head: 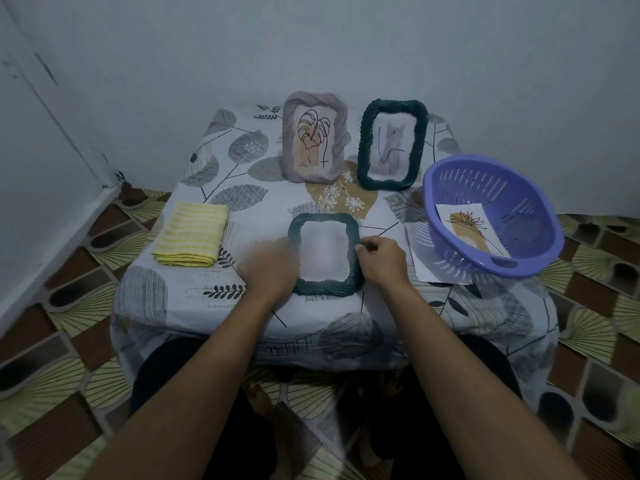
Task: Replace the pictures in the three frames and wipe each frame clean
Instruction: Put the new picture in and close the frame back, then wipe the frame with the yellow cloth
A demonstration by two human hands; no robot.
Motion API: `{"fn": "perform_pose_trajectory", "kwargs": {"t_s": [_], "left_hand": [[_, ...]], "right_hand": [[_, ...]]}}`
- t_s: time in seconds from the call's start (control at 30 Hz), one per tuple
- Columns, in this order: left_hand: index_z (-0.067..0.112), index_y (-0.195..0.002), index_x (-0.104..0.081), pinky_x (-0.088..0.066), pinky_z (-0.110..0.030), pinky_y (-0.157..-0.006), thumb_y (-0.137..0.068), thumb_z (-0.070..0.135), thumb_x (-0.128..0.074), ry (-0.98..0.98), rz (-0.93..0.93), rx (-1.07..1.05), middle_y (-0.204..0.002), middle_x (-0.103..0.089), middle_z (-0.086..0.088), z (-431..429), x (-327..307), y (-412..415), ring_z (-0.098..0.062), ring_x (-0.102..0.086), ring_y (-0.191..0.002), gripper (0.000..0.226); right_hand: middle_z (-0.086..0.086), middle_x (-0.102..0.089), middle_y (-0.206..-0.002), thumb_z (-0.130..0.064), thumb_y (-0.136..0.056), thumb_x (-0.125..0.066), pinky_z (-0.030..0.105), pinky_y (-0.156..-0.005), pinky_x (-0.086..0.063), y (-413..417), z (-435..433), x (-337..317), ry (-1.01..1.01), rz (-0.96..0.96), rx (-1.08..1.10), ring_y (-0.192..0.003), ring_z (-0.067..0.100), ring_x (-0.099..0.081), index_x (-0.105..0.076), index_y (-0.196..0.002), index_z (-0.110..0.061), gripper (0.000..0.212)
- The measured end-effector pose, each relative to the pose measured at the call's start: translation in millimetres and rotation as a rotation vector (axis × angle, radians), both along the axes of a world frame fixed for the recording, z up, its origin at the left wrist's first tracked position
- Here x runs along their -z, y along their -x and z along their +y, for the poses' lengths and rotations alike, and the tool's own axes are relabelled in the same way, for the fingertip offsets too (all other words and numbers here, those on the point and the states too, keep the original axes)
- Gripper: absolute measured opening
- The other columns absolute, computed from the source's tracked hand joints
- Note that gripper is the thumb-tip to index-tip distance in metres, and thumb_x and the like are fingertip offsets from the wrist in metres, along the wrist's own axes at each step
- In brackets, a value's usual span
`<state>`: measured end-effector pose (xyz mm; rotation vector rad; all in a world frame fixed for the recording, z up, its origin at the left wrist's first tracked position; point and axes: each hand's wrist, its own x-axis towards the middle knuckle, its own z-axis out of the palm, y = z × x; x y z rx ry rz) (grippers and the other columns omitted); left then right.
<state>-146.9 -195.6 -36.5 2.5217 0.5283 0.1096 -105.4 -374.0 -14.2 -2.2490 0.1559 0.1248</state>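
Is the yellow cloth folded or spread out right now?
Folded: the yellow striped cloth lies as a compact rectangle on the tablecloth, layered edges showing along its near side.

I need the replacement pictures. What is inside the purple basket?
One print lies inside the purple basket: a black plant drawing over a tan shape. Whether more prints lie beneath it cannot be seen.

near green frame [325, 289] flat, mauve frame [289, 143] upright
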Motion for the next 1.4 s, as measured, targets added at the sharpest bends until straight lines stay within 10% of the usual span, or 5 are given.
{"fn": "perform_pose_trajectory", "kwargs": {"t_s": [0.33,0.47,0.73,1.07,1.4], "left_hand": [[0.015,-0.134,-0.047,-0.049,-0.042,-0.077,-0.101,0.037,-0.045,-0.109,-0.167,0.246,-0.111,-0.070,-0.013,13,-2,10,-0.034,-0.062,-0.099,0.039],[0.015,-0.130,-0.057,-0.051,-0.039,-0.090,-0.100,0.030,-0.051,-0.019,-0.143,0.324,-0.114,-0.072,-0.009,31,-12,18,-0.029,-0.064,-0.104,0.034],[0.015,-0.098,-0.072,-0.041,-0.031,-0.065,-0.089,0.025,-0.058,-0.044,-0.283,-0.096,-0.081,-0.069,-0.004,104,-22,45,-0.027,-0.062,-0.080,0.019],[0.014,-0.143,-0.046,-0.025,-0.055,-0.107,-0.095,0.028,-0.043,-0.062,0.006,-0.342,-0.147,-0.044,-0.017,160,-6,60,-0.039,-0.033,-0.134,0.051],[0.024,-0.100,-0.072,-0.043,-0.052,-0.099,-0.092,0.046,-0.059,0.113,-0.444,-0.256,-0.109,-0.069,-0.002,157,-20,57,-0.027,-0.056,-0.113,0.027]], "right_hand": [[0.009,-0.043,-0.139,-0.020,-0.092,-0.051,0.045,-0.105,-0.033,5,17,3,0.251,-0.011,-0.075,-0.130,0.030,-0.036,-0.051,-0.134,-0.019,0.042],[0.006,-0.043,-0.138,-0.024,-0.088,-0.055,0.043,-0.104,-0.028,15,44,-3,0.273,-0.098,-0.214,-0.130,0.028,-0.032,-0.056,-0.127,-0.023,0.039],[0.006,-0.047,-0.129,-0.004,-0.079,-0.051,0.046,-0.102,-0.037,37,130,-17,-0.037,-0.215,-0.436,-0.122,0.027,-0.044,-0.062,-0.117,-0.019,0.042],[0.015,-0.056,-0.137,-0.012,-0.096,-0.052,0.037,-0.106,-0.041,39,217,16,-0.020,-0.168,-0.675,-0.124,0.033,-0.053,-0.060,-0.135,-0.011,0.040],[0.006,-0.067,-0.108,-0.035,-0.092,-0.067,0.040,-0.088,-0.050,34,207,20,-0.051,-0.260,-0.624,-0.100,0.026,-0.062,-0.073,-0.113,-0.022,0.026]]}}
